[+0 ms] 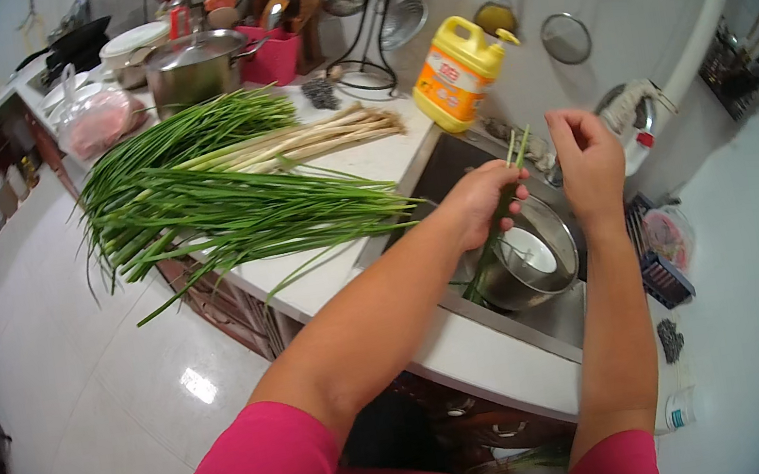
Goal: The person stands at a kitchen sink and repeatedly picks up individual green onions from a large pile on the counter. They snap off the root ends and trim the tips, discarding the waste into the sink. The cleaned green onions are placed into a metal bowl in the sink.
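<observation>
My left hand [488,202] is closed around a few green stalks [492,249], whose cut-looking tips stick up above the fist while their leaves hang down into the sink. To its right my right hand [587,158] is raised, fingers curled with thumb and fingertips close together; whether something small is pinched there cannot be told. Below the hands a steel pot [567,260] stands in the sink [547,322], with a white bowl [532,251] inside it. On the counter to the left lie bunches of long green leaves [256,196] and a bundle of pale stalks with roots [334,132].
A yellow detergent jug [458,74] stands behind the sink. Further back on the counter [324,260] are a lidded steel pot [192,66], a pink basket [272,58], a black metal utensil stand [361,67] and bagged meat [101,120]. Strainers [565,38] hang on the wall.
</observation>
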A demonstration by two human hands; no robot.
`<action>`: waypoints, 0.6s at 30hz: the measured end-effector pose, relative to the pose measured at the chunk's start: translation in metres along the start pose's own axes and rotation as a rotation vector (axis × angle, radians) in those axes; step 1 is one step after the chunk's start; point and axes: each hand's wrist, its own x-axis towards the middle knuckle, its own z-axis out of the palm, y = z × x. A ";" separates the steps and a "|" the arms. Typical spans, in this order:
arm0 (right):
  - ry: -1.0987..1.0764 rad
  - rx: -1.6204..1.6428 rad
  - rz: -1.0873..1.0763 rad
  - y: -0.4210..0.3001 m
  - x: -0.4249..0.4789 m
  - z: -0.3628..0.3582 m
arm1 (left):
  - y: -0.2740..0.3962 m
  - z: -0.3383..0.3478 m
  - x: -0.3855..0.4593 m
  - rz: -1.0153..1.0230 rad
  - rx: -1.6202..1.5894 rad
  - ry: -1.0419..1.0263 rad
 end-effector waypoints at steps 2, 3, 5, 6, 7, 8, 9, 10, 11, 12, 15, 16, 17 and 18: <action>0.037 0.135 0.205 0.033 -0.016 -0.018 | 0.000 0.002 -0.001 0.005 0.000 -0.063; 0.050 0.264 0.253 0.050 -0.025 -0.026 | -0.002 0.004 0.001 0.004 0.016 -0.104; 0.051 0.432 0.402 0.067 -0.040 -0.033 | -0.001 0.010 -0.003 0.001 0.104 -0.121; 0.054 0.512 0.433 0.071 -0.047 -0.031 | -0.002 0.011 -0.005 -0.004 0.128 -0.116; 0.036 0.580 0.459 0.074 -0.050 -0.034 | -0.003 0.013 -0.005 -0.009 0.152 -0.111; 0.019 0.647 0.482 0.074 -0.051 -0.037 | -0.004 0.015 -0.005 -0.014 0.176 -0.108; -0.003 0.715 0.505 0.074 -0.052 -0.039 | -0.004 0.016 -0.007 -0.036 0.185 -0.100; -0.028 0.721 0.498 0.073 -0.053 -0.040 | -0.004 0.018 -0.009 -0.058 0.195 -0.093; -0.065 0.717 0.514 0.071 -0.054 -0.043 | -0.005 0.018 -0.009 -0.080 0.204 -0.087; -0.107 0.710 0.530 0.068 -0.054 -0.045 | -0.005 0.016 -0.010 -0.094 0.213 -0.115; -0.149 0.659 0.553 0.072 -0.054 -0.047 | -0.008 0.016 -0.008 -0.106 0.281 -0.109; -0.155 0.631 0.547 0.073 -0.054 -0.048 | -0.008 0.018 -0.008 -0.103 0.299 -0.099; -0.161 0.604 0.540 0.074 -0.056 -0.048 | -0.009 0.019 -0.009 -0.106 0.317 -0.103; -0.170 0.594 0.538 0.072 -0.056 -0.049 | -0.009 0.018 -0.009 -0.104 0.333 -0.105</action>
